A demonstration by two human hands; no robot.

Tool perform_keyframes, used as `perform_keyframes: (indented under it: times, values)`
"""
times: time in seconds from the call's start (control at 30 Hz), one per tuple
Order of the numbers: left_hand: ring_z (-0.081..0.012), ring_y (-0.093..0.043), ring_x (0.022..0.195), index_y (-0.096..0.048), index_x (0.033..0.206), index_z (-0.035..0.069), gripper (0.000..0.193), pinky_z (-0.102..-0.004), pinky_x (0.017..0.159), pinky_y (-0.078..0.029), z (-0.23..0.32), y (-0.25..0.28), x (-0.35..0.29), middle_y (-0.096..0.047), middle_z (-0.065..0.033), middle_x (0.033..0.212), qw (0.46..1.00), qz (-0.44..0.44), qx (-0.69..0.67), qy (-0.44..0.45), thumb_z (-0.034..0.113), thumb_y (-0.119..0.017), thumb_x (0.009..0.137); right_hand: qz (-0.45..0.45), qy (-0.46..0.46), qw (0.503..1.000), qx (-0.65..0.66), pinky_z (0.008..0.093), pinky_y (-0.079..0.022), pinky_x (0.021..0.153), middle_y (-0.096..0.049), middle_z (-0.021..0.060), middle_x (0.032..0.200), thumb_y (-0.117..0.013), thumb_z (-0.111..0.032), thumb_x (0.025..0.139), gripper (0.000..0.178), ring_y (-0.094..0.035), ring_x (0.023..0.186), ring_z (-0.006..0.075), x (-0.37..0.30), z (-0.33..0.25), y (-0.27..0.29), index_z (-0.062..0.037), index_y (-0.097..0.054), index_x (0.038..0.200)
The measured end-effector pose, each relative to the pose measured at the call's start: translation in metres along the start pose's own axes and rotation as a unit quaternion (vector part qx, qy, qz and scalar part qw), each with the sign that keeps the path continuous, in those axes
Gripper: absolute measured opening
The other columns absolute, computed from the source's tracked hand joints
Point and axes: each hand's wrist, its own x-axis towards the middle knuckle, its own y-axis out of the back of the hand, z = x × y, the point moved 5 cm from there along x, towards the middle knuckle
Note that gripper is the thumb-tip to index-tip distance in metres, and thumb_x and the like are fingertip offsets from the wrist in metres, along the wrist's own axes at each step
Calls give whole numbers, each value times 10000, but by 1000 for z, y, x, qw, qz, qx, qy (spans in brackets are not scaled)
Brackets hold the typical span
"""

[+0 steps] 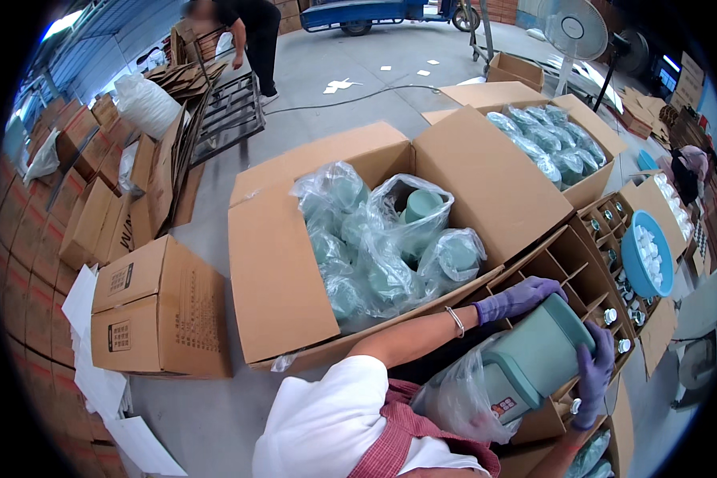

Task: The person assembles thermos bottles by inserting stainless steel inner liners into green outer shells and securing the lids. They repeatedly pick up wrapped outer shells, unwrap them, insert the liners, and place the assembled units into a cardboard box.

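While both purple-gloved hands grip it, the pale green plastic jug (538, 354) lies tilted above the divided cardboard box (570, 267), half out of its clear plastic bag (454, 398). Left hand (522, 296) clasps its upper side; right hand (593, 374) closes on its base.

Left hand (520, 297): purple-gloved, fingers curled in a grip, forearm bare, bracelet at wrist.
Right hand (593, 374): purple-gloved, fingers spread, clasping from the far side.
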Motion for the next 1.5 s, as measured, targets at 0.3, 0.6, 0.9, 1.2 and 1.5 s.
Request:
perform_keyframes:
  times: [0.3,0.6,0.9,1.2,1.5]
  values:
    - [-277,-578,748,-667,789,101,189,-417,687,-453,80,-52,-5,-580,-87,749,925,-48,245,-286,262,-636,883,129,-18,990,52,316,-463,936,-682,105,1040,-385,-450,1042,564,-628,998,188,-13,132,4,34,-633,1188]
    - [-161,-555,1154,-634,1198,37,306,-339,1044,-424,5,-39,-31,-597,-74,1253,989,9,-137,-46,256,-511,1023,-222,23,975,1,360,-385,943,-653,138,1094,-554,-225,823,435,-559,960,258,5,-68,26,-5,-661,1184]
    - [-73,-561,1068,-636,1145,60,252,-275,934,-477,-9,-111,-119,-622,10,1128,914,-186,-338,122,253,-532,1021,-231,179,915,-278,357,-491,591,-607,50,682,-751,-427,777,316,-606,594,247,-36,-197,27,-119,-683,785]
    - [-85,-576,804,-707,1043,11,472,-301,753,-492,16,-34,-158,-688,-19,925,988,-50,-38,141,414,-462,1036,-263,202,924,-193,392,-496,735,-656,72,874,-724,-140,769,169,-620,778,264,-43,-171,44,-92,-699,929]
    - [-72,-551,773,-706,945,-29,461,-298,719,-466,15,-61,-111,-658,7,808,973,-160,-1,166,374,-491,1009,-339,135,910,-199,378,-532,753,-652,93,903,-755,-170,738,266,-650,839,294,-40,-170,46,-76,-684,977]
